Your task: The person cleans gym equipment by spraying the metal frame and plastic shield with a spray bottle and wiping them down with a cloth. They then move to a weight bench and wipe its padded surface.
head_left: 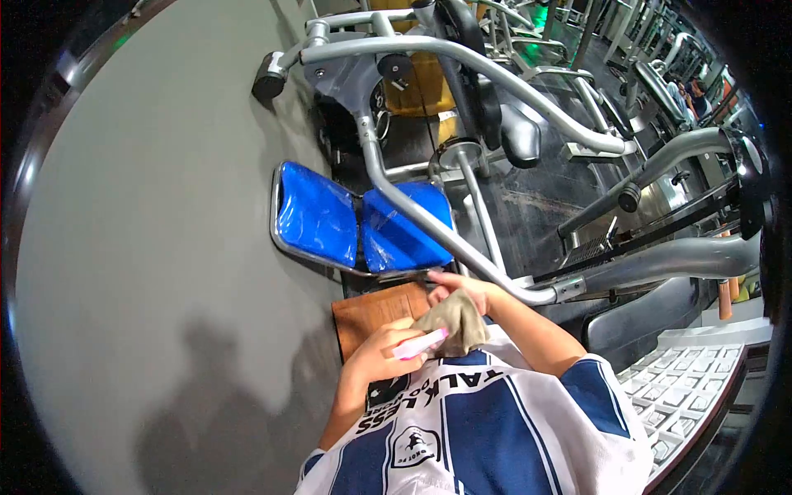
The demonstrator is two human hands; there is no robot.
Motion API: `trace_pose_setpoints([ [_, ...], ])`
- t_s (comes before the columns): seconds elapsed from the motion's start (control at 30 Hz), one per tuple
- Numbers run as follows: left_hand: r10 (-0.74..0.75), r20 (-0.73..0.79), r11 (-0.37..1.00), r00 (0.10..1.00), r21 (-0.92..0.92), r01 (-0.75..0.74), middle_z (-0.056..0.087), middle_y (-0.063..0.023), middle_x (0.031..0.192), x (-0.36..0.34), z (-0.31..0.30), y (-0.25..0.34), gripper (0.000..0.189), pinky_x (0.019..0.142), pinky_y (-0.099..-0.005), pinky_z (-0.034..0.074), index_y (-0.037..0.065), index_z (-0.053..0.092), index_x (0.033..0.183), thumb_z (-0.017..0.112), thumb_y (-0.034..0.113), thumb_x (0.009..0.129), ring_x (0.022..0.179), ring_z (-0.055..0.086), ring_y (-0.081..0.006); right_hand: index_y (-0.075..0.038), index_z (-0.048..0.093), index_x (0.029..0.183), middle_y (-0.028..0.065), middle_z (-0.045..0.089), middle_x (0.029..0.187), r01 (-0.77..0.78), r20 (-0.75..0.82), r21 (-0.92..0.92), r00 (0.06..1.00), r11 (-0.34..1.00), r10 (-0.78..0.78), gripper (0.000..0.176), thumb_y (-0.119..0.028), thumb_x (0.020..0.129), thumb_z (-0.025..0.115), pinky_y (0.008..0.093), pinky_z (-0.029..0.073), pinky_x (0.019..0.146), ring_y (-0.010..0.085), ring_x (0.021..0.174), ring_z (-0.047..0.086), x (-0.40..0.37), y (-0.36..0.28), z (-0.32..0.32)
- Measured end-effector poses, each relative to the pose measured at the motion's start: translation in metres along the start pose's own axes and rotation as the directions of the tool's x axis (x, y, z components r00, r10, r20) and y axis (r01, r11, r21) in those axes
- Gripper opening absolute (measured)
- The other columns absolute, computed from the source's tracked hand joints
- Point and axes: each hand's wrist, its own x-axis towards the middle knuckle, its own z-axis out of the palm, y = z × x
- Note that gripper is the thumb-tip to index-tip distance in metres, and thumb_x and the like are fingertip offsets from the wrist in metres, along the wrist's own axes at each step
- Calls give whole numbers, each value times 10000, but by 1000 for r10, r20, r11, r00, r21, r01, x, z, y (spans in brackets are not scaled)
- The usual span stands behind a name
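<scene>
In front of my chest, my left hand (381,351) is closed around a small white bottle (419,344) with pink at its ends. My right hand (462,290) grips a crumpled olive-beige cloth (455,323), its index finger pointing outward. The cloth hangs down close beside the bottle and partly covers the space between my hands. Just beyond the right fingertips is the metal edge of a blue padded chair (318,216), whose shiny seat and back appear wrapped in plastic.
A brown wooden-looking surface (375,315) lies below the chair. A grey curved machine bar (412,210) crosses over the chair, and more gym machines fill the right. A grey wall (165,206) stands at left. A white gridded rack (685,388) is at lower right. People sit far off.
</scene>
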Motion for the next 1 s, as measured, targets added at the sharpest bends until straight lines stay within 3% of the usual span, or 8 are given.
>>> trace_pose_setpoints([
  [0.07,-14,13,999,1000,48,13,607,-132,824,-2,-2,12,322,707,-374,479,51,709,1065,701,158,761,787,605,-284,-55,671,1013,48,712,913,131,83,-556,991,821,-102,513,-524,990,466,304,555,772,168,852,689,67,27,-73],
  [0.13,-74,61,994,995,89,69,600,-152,825,-5,-7,26,351,724,-378,486,32,699,1065,711,171,743,803,612,-300,-56,620,1121,29,695,984,20,-222,-480,964,877,-143,427,-444,1004,488,310,548,804,148,911,675,40,44,42],
  [0.27,-268,-99,937,958,206,283,670,-175,1034,-47,-8,26,370,865,-408,507,31,693,1071,712,169,728,1012,641,-328,-82,552,1263,18,666,1065,-123,87,-170,986,978,140,395,-341,966,572,279,541,729,161,874,666,101,81,-25],
  [0.33,-475,-181,846,861,175,504,648,-180,1154,-62,2,23,326,900,-401,494,24,685,1024,702,173,735,1052,618,-336,-79,577,1253,-44,589,920,376,405,-568,902,732,-150,375,-274,935,609,247,436,644,64,749,524,105,92,-25],
  [0.47,-356,-354,888,865,158,431,624,-195,1236,-63,37,24,359,961,-398,478,25,688,1060,702,154,725,1132,602,-330,-90,416,1453,26,560,1355,-136,-171,-112,978,984,115,574,-381,978,552,342,430,1033,157,1228,534,84,101,15],
  [0.73,-319,-585,902,746,55,429,567,-235,1331,-10,103,31,429,947,-402,500,23,666,1140,670,56,712,1159,613,-348,-10,508,1359,22,642,1142,180,227,-299,967,937,-114,597,-262,848,685,251,488,840,74,962,602,-25,78,-3],
  [0.87,-116,-543,928,831,239,285,647,-220,1211,39,130,32,432,920,-382,511,-1,642,1162,656,31,732,1104,650,-323,-82,606,1249,-4,673,1092,195,1,-223,980,955,-200,334,-236,957,554,298,517,856,126,965,645,-103,80,-44],
  [1.0,-412,-456,898,789,-351,266,694,-92,1072,61,175,4,423,800,-311,542,-12,565,1293,625,72,882,906,670,-164,-84,583,1276,25,667,1158,179,-312,50,938,983,-155,357,-259,995,450,339,514,924,161,1053,641,-169,89,-76],
])
